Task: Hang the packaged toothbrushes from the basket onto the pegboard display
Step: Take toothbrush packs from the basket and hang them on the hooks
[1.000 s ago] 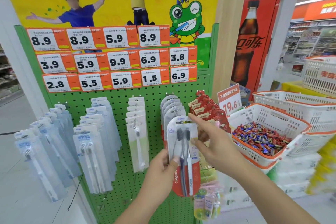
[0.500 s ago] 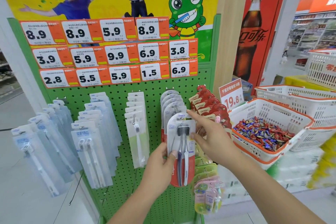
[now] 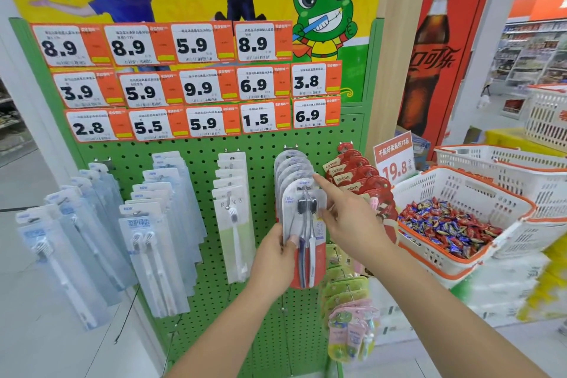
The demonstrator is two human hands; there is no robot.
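Note:
A twin-pack of toothbrushes (image 3: 306, 224) with a clear front and a red lower part hangs at the front of a row of like packs on the green pegboard (image 3: 199, 156). My left hand (image 3: 276, 258) grips the pack's left edge, thumb on its front. My right hand (image 3: 346, 218) is at the pack's right side. Its forefinger points up to the pack's top, near the hook, and its thumb touches the right edge. The basket that the packs come from is not in view.
Clear toothbrush packs (image 3: 147, 239) hang in rows on the left, red packs (image 3: 356, 178) on the right, and green and pink ones (image 3: 346, 316) below. Price tags (image 3: 196, 83) fill the board's top. White baskets (image 3: 460, 193), one holding sweets, stand at the right.
The pack has gone up and back against the hanging row, its top now level with the hook. Both hands rose with it. The view has come closer to the board.

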